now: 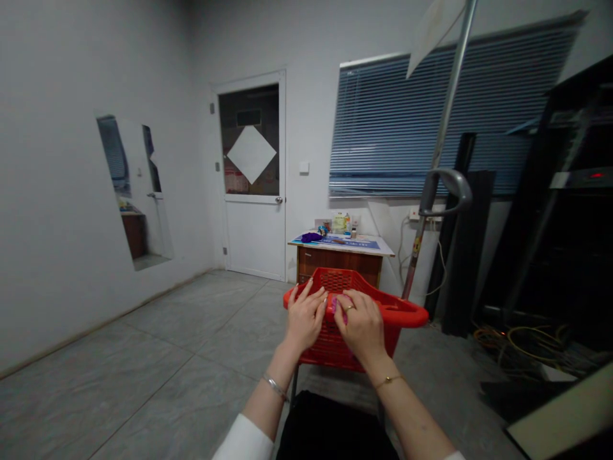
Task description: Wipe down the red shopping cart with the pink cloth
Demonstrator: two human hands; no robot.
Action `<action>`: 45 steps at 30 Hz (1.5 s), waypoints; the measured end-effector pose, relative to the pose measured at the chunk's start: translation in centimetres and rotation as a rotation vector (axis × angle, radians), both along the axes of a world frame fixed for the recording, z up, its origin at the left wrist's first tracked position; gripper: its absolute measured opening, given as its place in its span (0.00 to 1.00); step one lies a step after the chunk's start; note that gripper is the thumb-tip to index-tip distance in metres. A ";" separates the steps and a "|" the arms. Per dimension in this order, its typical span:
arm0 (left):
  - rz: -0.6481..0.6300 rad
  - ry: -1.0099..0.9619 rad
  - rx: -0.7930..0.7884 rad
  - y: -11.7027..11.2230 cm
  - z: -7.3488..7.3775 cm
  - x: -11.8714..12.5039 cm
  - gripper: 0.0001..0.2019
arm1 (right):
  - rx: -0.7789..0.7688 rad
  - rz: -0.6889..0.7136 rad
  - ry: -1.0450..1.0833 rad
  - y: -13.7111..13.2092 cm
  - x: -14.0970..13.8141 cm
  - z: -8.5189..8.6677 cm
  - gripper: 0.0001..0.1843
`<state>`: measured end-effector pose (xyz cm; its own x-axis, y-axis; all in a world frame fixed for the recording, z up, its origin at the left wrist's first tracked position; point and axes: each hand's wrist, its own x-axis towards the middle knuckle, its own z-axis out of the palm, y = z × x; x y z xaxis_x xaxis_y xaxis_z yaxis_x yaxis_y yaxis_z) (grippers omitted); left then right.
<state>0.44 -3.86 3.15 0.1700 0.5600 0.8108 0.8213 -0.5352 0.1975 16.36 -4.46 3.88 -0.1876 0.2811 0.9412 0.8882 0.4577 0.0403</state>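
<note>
Now the left hand [306, 317] and right hand [361, 327] are pinching a small pink item [332, 305], seemingly between curled fingers, just above a red plastic basket [402, 313].

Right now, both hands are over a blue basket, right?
No, the basket is red, not blue, as the head view shows. The left hand and the right hand are over it, just as you said.
</note>
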 end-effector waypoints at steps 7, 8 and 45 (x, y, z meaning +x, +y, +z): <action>-0.015 0.004 -0.013 0.8 -0.1 -0.6 0.15 | -0.017 0.049 -0.013 1.0 4.5 -0.3 0.12; -0.017 -0.001 -0.009 0.9 -0.1 -0.5 0.15 | -0.014 0.030 0.006 1.3 6.2 -0.5 0.12; 0.217 -0.131 -0.097 6.1 -0.1 2.6 0.16 | -0.035 -0.051 -0.012 4.9 1.9 -0.6 0.12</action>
<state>3.01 2.24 3.08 -0.0648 0.6483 0.7586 0.8788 -0.3232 0.3512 18.29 0.49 3.32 -0.1835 0.3230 0.9284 0.9099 0.4132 0.0361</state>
